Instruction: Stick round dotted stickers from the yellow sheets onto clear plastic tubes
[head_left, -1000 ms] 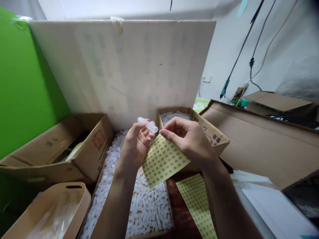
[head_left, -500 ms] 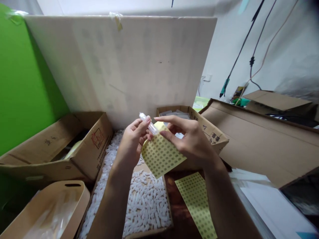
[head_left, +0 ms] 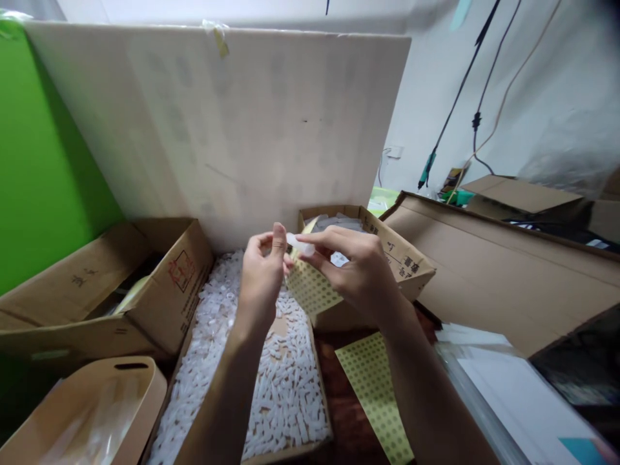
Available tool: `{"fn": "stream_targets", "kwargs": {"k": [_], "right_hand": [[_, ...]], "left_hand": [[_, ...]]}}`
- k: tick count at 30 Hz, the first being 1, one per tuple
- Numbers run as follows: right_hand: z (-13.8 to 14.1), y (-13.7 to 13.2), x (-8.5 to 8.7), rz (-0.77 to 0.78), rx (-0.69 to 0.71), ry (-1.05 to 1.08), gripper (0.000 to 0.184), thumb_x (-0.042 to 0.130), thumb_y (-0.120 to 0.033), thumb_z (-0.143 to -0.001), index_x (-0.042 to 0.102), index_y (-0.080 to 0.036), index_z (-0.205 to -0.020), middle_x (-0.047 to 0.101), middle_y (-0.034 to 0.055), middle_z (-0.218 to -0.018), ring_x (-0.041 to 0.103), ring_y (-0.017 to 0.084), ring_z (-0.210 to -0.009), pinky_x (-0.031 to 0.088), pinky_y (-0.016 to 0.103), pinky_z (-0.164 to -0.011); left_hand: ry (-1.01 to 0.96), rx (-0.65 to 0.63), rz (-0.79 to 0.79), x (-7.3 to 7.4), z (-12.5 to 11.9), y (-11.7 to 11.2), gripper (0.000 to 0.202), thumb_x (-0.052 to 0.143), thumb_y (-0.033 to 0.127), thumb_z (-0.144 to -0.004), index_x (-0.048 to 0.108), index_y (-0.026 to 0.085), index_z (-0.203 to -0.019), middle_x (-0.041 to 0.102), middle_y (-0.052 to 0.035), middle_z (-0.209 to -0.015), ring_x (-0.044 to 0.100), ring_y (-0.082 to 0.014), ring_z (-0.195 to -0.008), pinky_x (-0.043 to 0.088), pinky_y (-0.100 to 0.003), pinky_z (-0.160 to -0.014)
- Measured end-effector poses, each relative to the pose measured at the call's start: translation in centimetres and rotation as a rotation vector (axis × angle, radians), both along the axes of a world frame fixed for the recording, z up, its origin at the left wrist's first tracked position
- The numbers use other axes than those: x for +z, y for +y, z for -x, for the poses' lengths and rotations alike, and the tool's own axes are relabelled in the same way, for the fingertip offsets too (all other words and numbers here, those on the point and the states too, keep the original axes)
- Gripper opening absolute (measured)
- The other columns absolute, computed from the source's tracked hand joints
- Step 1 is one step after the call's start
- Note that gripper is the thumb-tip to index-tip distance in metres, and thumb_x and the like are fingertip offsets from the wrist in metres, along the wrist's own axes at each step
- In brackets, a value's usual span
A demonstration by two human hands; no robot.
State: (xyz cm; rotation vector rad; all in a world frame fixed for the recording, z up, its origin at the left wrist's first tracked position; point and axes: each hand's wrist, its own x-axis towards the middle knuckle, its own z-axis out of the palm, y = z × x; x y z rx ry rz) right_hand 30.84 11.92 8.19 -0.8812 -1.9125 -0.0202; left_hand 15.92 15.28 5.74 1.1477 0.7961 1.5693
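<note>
A small translucent white plastic tube (head_left: 301, 245) lies nearly level between my two hands. My right hand (head_left: 361, 261) is closed, pinching the tube between thumb and forefinger. My left hand (head_left: 261, 274) is curled at the tube's left end, its thumb raised beside it. Below the tube hangs a yellow sheet of small round dark stickers (head_left: 314, 287), its left edge at my left fingertips, which appear to grip it; part of it is hidden by my right hand. A second yellow sticker sheet (head_left: 371, 387) lies on the dark table under my right forearm.
A shallow cardboard tray (head_left: 320, 442) bears many small white plastic pieces (head_left: 285, 394). Cardboard boxes stand at left (head_left: 159, 284) and behind my right hand (head_left: 394, 248). A tan bin (head_left: 145, 407) holds clear plastic pieces. White sheets (head_left: 513, 394) lie at right; a pale board (head_left: 232, 129) rises behind.
The tube has turned from slanting to nearly level and is now in my right fingers. My left thumb has lifted off it. The upper sticker sheet has shifted and the view has moved slightly.
</note>
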Motion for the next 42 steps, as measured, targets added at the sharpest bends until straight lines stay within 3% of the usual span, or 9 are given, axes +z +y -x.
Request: {"fn": "stream_targets", "kwargs": {"k": [2,5,13,17,23,28,32,36,42], "right_hand": [[0.0,0.1,0.1,0.024,-0.031,0.004,0.018,0.069,-0.017,-0.092,0.076,-0.019,-0.108,0.075,0.0045,-0.092,0.065,0.016,-0.075,0.052,0.03,-0.075],[0.0,0.2,0.1,0.029,-0.005,-0.008,0.015,0.067,-0.017,-0.093,0.076,-0.019,-0.105,0.073,0.0032,-0.087,0.063,0.015,-0.073,0.051,0.03,-0.073],[0.4,0.2,0.0,-0.021,0.034,-0.038,0.017,0.061,-0.01,-0.091,0.076,-0.017,-0.095,0.07,0.0029,-0.081,0.064,0.015,-0.072,0.048,0.028,-0.069],[0.1,0.0,0.1,0.041,0.037,0.034,0.028,0.067,-0.015,-0.091,0.075,-0.018,-0.118,0.076,0.0038,-0.092,0.067,0.016,-0.074,0.053,0.03,-0.074],[-0.6,-0.3,0.5,0.066,0.018,0.078,0.037,0.074,-0.019,-0.088,0.073,-0.018,-0.126,0.077,0.0037,-0.091,0.067,0.017,-0.073,0.056,0.032,-0.075],[-1.2,-0.5,0.8,0.024,0.017,0.081,0.034,0.074,-0.019,-0.088,0.075,-0.019,-0.121,0.078,0.0041,-0.101,0.067,0.017,-0.073,0.055,0.033,-0.077],[-2.0,-1.1,1.3,0.02,-0.01,0.104,0.03,0.074,-0.019,-0.088,0.077,-0.019,-0.118,0.076,0.0024,-0.088,0.065,0.017,-0.07,0.053,0.033,-0.076],[-3.2,-1.7,1.7,0.004,-0.041,0.145,0.027,0.074,-0.02,-0.088,0.077,-0.02,-0.115,0.075,0.0023,-0.085,0.064,0.017,-0.069,0.052,0.033,-0.075],[-4.3,-2.0,1.9,-0.028,-0.113,0.177,0.024,0.075,-0.022,-0.088,0.078,-0.019,-0.112,0.075,0.0019,-0.084,0.066,0.017,-0.071,0.053,0.033,-0.075]], "left_hand": [[0.107,0.235,-0.246,0.2,0.0,-0.5,0.035,0.071,0.047,-0.09,0.066,0.017,-0.107,0.066,-0.0076,-0.105,0.064,-0.016,-0.094,0.05,-0.024,-0.086],[0.336,0.144,-0.516,0.6,0.5,-1.3,0.03,0.061,0.035,-0.098,0.064,0.022,-0.125,0.062,-0.0089,-0.132,0.053,-0.0217,-0.129,0.035,-0.032,-0.114],[0.499,-0.111,-0.482,0.1,0.6,-1.1,0.035,0.055,0.027,-0.099,0.061,0.023,-0.133,0.064,-0.0079,-0.132,0.058,-0.0248,-0.12,0.038,-0.036,-0.108],[0.598,0.068,-0.577,0.9,1.6,-1.6,0.037,0.054,0.025,-0.099,0.058,0.023,-0.136,0.062,-0.0078,-0.122,0.057,-0.0253,-0.112,0.037,-0.042,-0.108],[0.807,0.468,-0.737,3.2,8.2,-7.0,0.04,0.046,0.037,-0.1,0.053,0.039,-0.14,0.053,-0.0032,-0.118,0.051,-0.029,-0.109,0.044,-0.051,-0.087],[0.979,0.721,-0.592,1.5,13.2,-12.4,0.049,0.056,0.037,-0.091,0.05,0.058,-0.135,0.056,0.005,-0.132,0.058,-0.0276,-0.087,0.048,-0.055,-0.077],[1.07,0.91,-0.156,-1.6,16.2,-15.0,0.037,0.056,0.037,-0.082,0.064,0.056,-0.113,0.068,0.003,-0.085,0.063,-0.0335,-0.072,0.049,-0.052,-0.059],[1.422,0.758,0.191,-4.2,19.5,-15.5,0.044,0.053,0.039,-0.084,0.055,0.049,-0.127,0.077,0.0041,-0.101,0.068,-0.0339,-0.061,0.05,-0.049,-0.058],[1.695,0.579,-0.082,-4.8,20.7,-13.2,0.022,0.049,0.042,-0.09,0.069,0.032,-0.092,0.078,-0.0038,-0.111,0.067,-0.0391,-0.116,0.044,-0.061,-0.099]]}}
